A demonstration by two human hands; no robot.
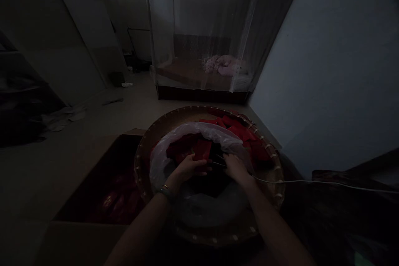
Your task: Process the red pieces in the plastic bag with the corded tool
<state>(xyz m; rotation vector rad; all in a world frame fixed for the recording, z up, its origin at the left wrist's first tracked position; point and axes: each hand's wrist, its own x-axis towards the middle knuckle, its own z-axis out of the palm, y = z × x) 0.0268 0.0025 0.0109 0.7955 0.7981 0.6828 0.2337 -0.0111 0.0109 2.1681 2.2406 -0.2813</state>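
A round woven basket tray (141, 149) lies in front of me in dim light. A clear plastic bag (162, 153) full of red pieces rests in it, and more red pieces (240, 131) lie loose at the tray's far right. My left hand (188, 168) is closed on a red piece (202, 149) at the bag's mouth. A bracelet sits on that wrist. My right hand (235, 168) is closed beside it, pinching something thin and dark that I cannot make out.
An open cardboard box (109, 191) with reddish contents sits left of the tray. A white cable (327, 183) runs right from the tray. A bed under a mosquito net (202, 70) stands beyond, a wall (336, 70) at right, clutter on the floor at left.
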